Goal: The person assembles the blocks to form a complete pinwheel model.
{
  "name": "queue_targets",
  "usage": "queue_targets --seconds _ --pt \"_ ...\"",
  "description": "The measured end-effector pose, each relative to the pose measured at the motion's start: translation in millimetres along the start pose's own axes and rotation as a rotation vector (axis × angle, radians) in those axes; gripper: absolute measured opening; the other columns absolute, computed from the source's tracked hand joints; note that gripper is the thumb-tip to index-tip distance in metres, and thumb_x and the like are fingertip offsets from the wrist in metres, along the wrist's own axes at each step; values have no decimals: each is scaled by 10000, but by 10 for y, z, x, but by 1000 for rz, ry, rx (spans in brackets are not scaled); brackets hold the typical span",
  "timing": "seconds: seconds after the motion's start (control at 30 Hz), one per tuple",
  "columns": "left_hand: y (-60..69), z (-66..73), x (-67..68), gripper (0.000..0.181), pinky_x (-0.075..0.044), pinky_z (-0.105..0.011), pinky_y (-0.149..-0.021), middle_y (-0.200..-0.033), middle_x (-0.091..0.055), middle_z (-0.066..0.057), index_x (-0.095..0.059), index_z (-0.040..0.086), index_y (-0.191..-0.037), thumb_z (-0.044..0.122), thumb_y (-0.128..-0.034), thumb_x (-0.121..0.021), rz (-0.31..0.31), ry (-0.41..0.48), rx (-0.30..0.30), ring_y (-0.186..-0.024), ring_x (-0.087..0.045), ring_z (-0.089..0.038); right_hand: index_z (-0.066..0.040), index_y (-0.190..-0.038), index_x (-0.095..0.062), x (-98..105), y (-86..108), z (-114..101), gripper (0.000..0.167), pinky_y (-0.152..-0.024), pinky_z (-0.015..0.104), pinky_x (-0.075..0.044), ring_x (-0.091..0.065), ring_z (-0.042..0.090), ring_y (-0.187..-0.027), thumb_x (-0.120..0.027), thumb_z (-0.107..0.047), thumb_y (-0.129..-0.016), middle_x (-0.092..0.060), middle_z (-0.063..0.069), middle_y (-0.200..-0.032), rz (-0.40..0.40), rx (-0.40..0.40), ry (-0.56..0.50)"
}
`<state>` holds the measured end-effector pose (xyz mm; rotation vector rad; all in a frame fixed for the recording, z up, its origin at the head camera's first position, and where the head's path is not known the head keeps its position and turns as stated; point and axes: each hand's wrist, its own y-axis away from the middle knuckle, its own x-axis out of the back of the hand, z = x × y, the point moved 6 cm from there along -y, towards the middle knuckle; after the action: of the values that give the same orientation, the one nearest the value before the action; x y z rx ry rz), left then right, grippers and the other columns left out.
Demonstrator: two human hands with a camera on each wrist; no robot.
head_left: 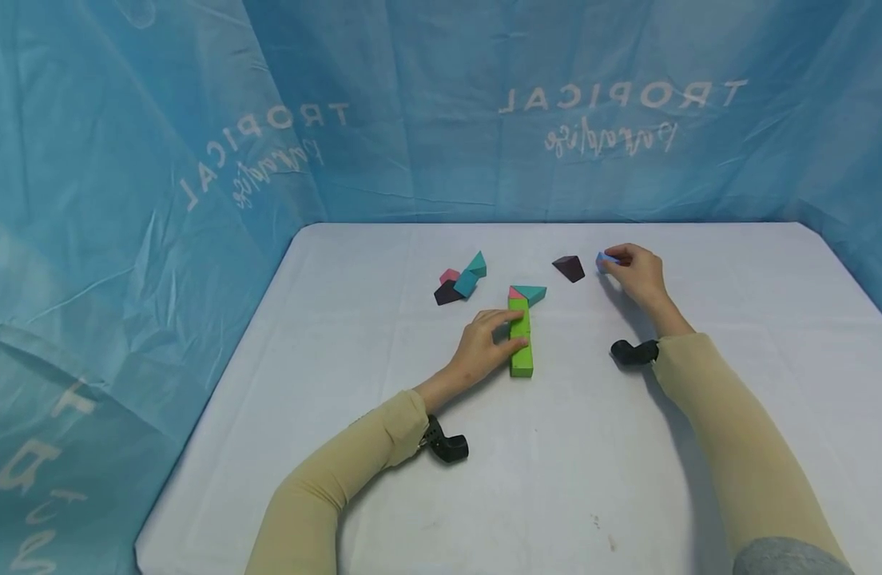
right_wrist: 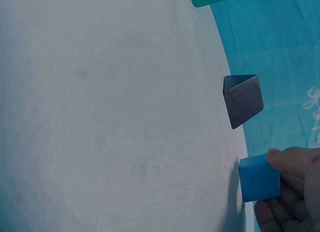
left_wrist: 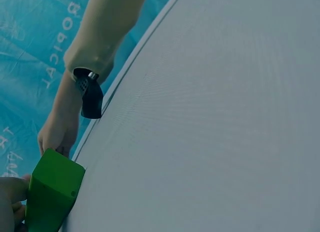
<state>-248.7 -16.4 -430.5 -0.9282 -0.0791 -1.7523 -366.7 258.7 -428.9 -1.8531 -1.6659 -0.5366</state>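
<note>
My left hand (head_left: 480, 343) holds two green blocks (head_left: 522, 361) that lie end to end, with thumb and fingers over them. In the left wrist view one green block (left_wrist: 52, 184) hides part of this grip. At the far right, my right hand (head_left: 637, 273) pinches a blue block (right_wrist: 259, 177) between thumb and fingers. A dark wedge-shaped block (head_left: 570, 267) sits left of the right hand. Beyond the green row, a teal triangular block (head_left: 530, 293) and a pink block (head_left: 516, 292) lie close against its far end.
A cluster to the left holds a black block (head_left: 448, 292), a pink block (head_left: 450, 275), a blue block (head_left: 466, 283) and a teal block (head_left: 478, 263). The white table (head_left: 527, 479) ends at a blue curtain (head_left: 441, 160). Each wrist carries a black camera (head_left: 633, 352).
</note>
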Motion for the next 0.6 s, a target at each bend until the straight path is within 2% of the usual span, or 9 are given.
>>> queue_targets --seconds 0.13,0.37,0.6 --pt "3 1 1 466 -347 -334 -1028 -1245 -597 -74 -596 51 -1258 230 -848 -727 -5 5 8 -1215 -461 -205 17 -1176 -615 -11 -17 -22 318 -894 472 -423 -523 357 -1057 -608 -180 -927 -581 232 -1170 -8 6 23" --pt "-1 -15 -5 466 -348 -327 -1026 -1243 -599 -70 -599 54 -1255 226 -843 -733 0 -2 10 -1209 -465 -194 37 -1198 -589 4 -8 -51 385 -919 482 -410 -507 386 -1068 -669 -182 -892 -528 242 -1165 25 47 41" --pt "6 -18 -8 467 -349 -331 -1025 -1244 -598 -75 -595 52 -1259 227 -847 -728 2 5 3 -1209 -464 -198 27 -1135 -642 13 8 -27 287 -862 468 -430 -528 366 -1018 -651 -134 -898 -529 225 -1137 20 53 39"
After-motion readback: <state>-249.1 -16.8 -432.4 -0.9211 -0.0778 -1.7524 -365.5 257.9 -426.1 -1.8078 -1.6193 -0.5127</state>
